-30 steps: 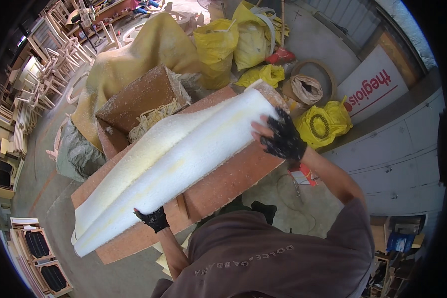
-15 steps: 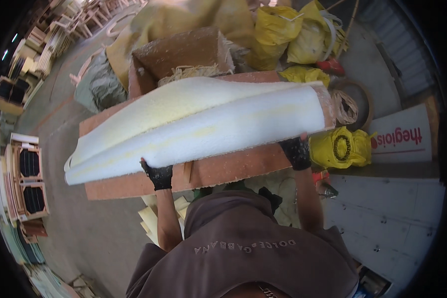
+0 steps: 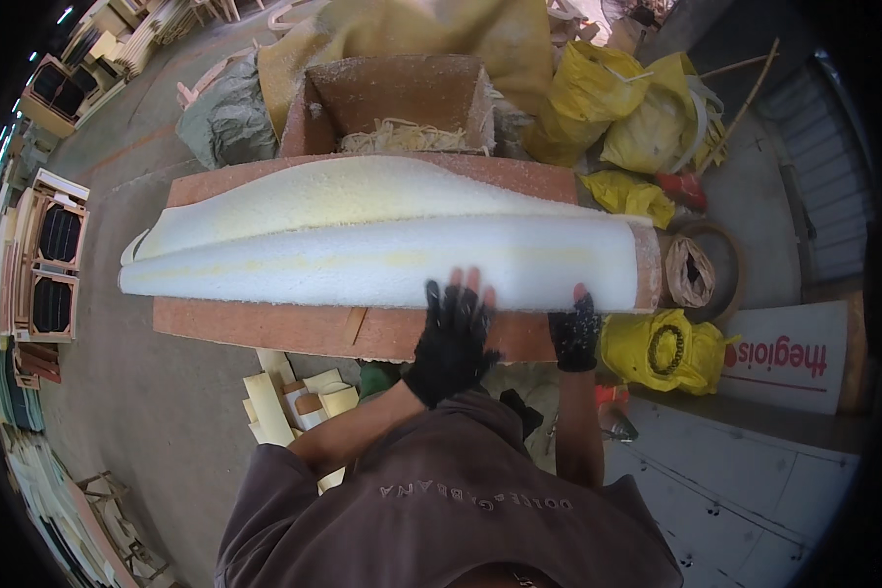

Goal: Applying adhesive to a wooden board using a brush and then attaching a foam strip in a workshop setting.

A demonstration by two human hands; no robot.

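Head view: below the fingers, pale lettering [image 3: 431, 491] crosses the brown shirt [image 3: 451, 534]. The left hand [image 3: 451, 348] has its fingers spread over the near edge of a white foam sheet [image 3: 363, 240]; whether the right hand [image 3: 574, 338] grips that edge, I cannot tell. The sheet lies beneath and beyond them on the brown worktop [image 3: 255, 322], probably light and soft, best supported at both ends. Farther right of the fingers, red lettering [image 3: 789, 354] marks a white signboard [image 3: 804, 328].
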